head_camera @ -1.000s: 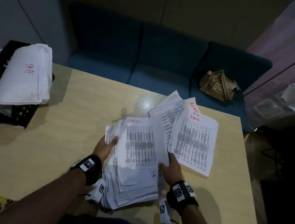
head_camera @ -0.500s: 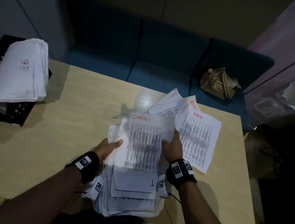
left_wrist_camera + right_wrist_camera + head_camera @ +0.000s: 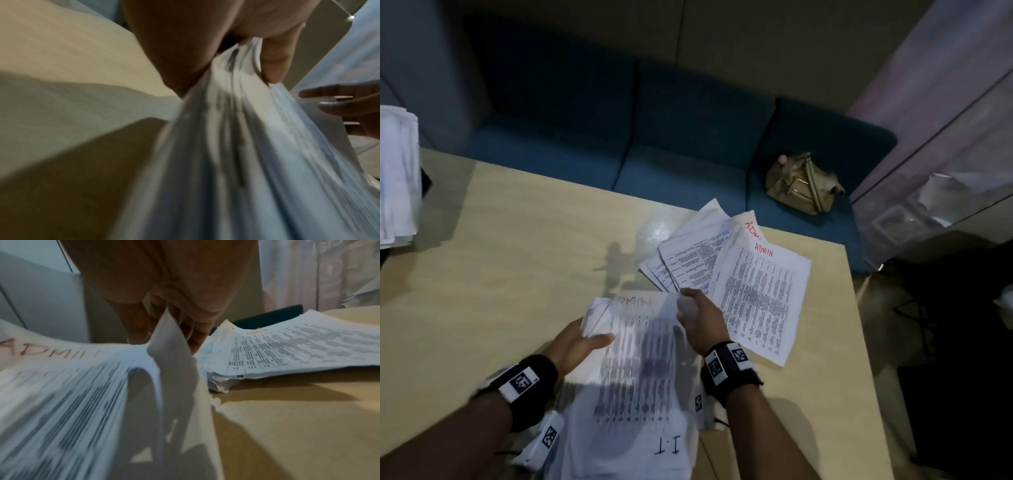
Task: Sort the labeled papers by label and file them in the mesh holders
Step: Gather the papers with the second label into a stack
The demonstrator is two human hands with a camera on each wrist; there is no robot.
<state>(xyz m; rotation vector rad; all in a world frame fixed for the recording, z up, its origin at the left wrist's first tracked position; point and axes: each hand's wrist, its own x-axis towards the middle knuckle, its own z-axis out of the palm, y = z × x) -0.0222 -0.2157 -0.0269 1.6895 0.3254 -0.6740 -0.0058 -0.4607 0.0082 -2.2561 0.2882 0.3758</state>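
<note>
My left hand (image 3: 582, 342) grips a thick stack of printed papers (image 3: 633, 404) by its left edge, thumb on top; the left wrist view shows the stack's edge (image 3: 236, 129) between thumb and fingers. My right hand (image 3: 695, 313) pinches the right top corner of the top sheet (image 3: 640, 342), marked ADMIN in red, and curls it upward (image 3: 170, 340). A lower sheet reads I.T (image 3: 669, 448). To the right, a loose ADMIN pile (image 3: 760, 294) lies fanned on the tan table (image 3: 500, 260).
Another white paper pile (image 3: 397, 178) sits at the table's far left over a dark holder. A blue sofa (image 3: 654, 137) with a tan bag (image 3: 801, 183) runs behind the table. The table's right edge (image 3: 859, 325) drops to a dark floor.
My right hand moved from the sheet's lower edge up to its top right corner and lifted that ADMIN sheet off the stack. The view shifted right, so the left pile slid toward the frame edge.
</note>
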